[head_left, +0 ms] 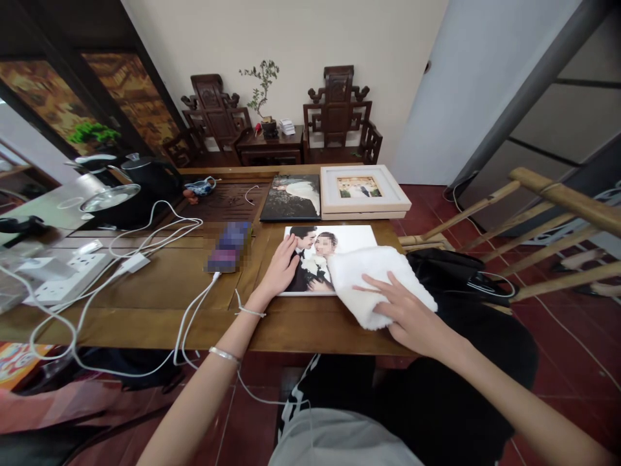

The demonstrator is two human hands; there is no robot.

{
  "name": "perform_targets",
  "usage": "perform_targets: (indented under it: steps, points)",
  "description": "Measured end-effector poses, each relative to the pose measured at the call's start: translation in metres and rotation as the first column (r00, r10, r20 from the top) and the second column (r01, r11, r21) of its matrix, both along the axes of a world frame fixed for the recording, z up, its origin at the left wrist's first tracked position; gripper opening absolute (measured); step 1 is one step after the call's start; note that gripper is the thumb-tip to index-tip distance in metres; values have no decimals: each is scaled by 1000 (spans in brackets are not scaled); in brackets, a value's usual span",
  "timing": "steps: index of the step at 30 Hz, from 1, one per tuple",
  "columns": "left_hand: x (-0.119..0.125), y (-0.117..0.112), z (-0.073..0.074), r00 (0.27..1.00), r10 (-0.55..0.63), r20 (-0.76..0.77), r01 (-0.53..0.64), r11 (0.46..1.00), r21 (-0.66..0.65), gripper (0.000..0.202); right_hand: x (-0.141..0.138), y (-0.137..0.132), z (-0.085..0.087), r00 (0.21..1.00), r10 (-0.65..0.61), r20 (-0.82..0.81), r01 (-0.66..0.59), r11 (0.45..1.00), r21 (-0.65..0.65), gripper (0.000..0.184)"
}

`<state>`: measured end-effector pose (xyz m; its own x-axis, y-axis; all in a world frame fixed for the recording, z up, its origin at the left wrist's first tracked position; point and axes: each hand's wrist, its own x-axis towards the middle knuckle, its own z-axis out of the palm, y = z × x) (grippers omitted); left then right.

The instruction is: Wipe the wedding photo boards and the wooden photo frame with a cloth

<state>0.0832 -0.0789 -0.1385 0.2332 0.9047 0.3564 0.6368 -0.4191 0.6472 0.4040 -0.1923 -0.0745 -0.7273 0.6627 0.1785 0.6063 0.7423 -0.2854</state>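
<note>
A flat photo print (339, 241) of a couple lies near the front edge of the wooden table (160, 285). My left hand (280, 266) rests flat on the print's left edge, fingers stretched out. My right hand (405, 310) lies flat, fingers spread, on a white fluffy cloth (373, 278) that covers the print's right side. Neither hand grips anything.
Behind the print lie a dark photo panel (291, 197) and a white framed photo (363, 190). A phone (229, 247) with a white cable, power strips (63, 278), kettles (140, 184) and loose cords fill the left side. A black bag (451, 275) sits on a wooden chair (533, 213) at right.
</note>
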Motion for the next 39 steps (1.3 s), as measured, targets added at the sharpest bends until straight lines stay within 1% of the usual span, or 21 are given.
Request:
perform_targets:
  steps: [3,7,10,12,14,16,18,21,26,28,30,32,34,36,39]
  points:
    - [-1,-1,2,999,-18,-27,18,1000,3,53,1,29,-1,999,-52,-16,52,999,9,56]
    - [-3,-1,2,999,-26,-47,25,1000,-6,53,-1,83,-4,989,-143,-41,143,990,14,55]
    - [-4,-1,2,998,-35,-47,34,999,-19,52,-3,121,-6,982,-177,-63,179,984,25,62]
    - [-4,0,2,998,-37,-43,36,999,-25,53,-5,139,-7,980,-180,-82,183,983,31,65]
    - [-4,0,2,999,-38,-28,37,999,-21,53,-7,148,-8,980,-177,-93,181,983,34,65]
    - [-4,0,1,999,-38,-4,38,999,-10,52,-8,145,-10,980,-176,-90,180,983,42,64]
    - [-4,0,0,999,-35,14,35,999,-1,51,-8,132,-12,980,-178,-85,184,981,62,60]
    - [-4,0,-1,999,-30,17,30,1000,5,51,-7,94,-15,985,-152,-75,159,983,90,53]
    - [-2,1,-4,1000,-12,21,11,1000,30,51,-3,14,-12,997,-43,-64,48,996,77,50]
    - [-2,1,-5,1000,-9,18,8,999,36,51,-3,-9,-9,999,-4,-52,7,999,47,50]
    - [-2,2,-5,1000,-10,12,9,999,36,51,-4,-19,-4,999,29,-29,-29,1000,8,51]
    - [-2,2,-5,1000,-14,6,14,999,33,51,-5,-16,0,999,46,-10,-46,999,-29,52]
    - [-2,2,-5,1000,-21,-1,21,999,33,51,-10,-1,4,999,39,-3,-39,997,-61,55]
    - [-3,2,-5,1000,-22,-9,22,999,35,51,-18,25,7,1000,2,11,-1,996,-89,57]
    - [-3,2,-5,1000,-18,-8,18,999,28,51,-41,73,9,994,-104,28,106,989,-101,54]
